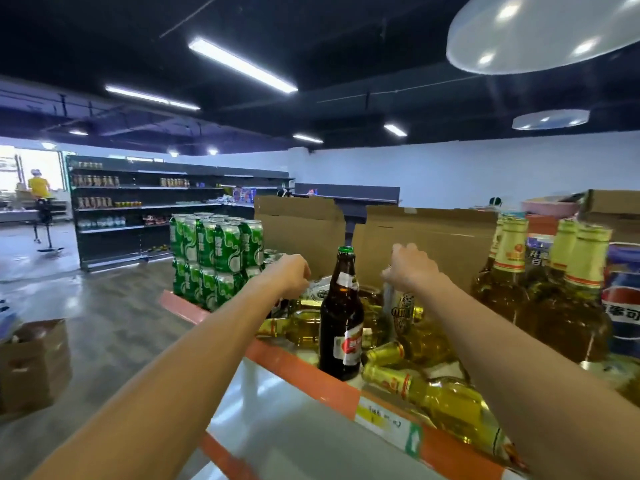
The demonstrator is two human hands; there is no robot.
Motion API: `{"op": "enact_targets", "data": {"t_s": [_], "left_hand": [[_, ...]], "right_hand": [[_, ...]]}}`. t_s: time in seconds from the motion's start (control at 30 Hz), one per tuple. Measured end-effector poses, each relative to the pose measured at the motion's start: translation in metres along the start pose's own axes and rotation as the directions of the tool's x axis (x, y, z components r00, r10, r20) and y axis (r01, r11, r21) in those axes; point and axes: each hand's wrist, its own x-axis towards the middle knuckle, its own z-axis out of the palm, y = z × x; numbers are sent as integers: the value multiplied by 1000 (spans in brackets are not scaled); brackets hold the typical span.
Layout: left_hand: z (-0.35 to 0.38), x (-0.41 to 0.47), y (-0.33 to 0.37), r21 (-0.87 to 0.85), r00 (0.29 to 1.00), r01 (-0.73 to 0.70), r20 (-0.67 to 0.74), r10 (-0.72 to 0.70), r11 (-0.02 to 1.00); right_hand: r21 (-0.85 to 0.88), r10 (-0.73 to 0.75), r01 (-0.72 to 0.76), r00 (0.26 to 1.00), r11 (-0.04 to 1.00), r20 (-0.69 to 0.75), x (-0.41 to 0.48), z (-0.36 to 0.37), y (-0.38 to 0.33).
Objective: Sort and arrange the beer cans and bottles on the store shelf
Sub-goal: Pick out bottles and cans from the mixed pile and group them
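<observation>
left hand (289,273) left of brown bottle (341,317): fingers curled, hold unclear | right hand (410,268) right of it: grips can (401,308)

One wide-angle view is given, taken from the person's head, above and just in front of the brown bottle (341,317) standing at the shelf edge (311,375). It is aimed forward and slightly downward. The left hand (291,275) and right hand (410,268) are caught close, either side of that bottle's neck. Ceiling lights (242,65) above it and distant shelving (145,206) to its left are also taken in.

Blue pack (623,306) bears Pepsi's emblem; lettering on green cans (225,251) blurs.
</observation>
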Motion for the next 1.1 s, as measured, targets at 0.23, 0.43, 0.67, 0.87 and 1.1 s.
{"op": "enact_targets", "data": {"t_s": [0.23, 0.43, 0.67, 0.87, 1.1], "left_hand": [[31, 64, 3, -123, 994, -72, 74, 82, 990], [10, 89, 14, -290, 980, -178, 32, 196, 940], [-54, 71, 50, -546, 914, -393, -145, 379, 740], [-81, 31, 90, -659, 823, -476, -103, 558, 582], [-58, -28, 144, -644, 798, -542, -194, 570, 540]], "right_hand": [[165, 221, -262, 948, 951, 229, 29, 10, 7], [256, 290, -292, 956, 921, 49, 27, -23, -4], [325, 320, -207, 883, 923, -345, 22, -95, -39], [318, 328, -182, 801, 930, -502, -7, -140, -64], [313, 372, -230, 752, 922, -544, -80, -177, -47]]}}
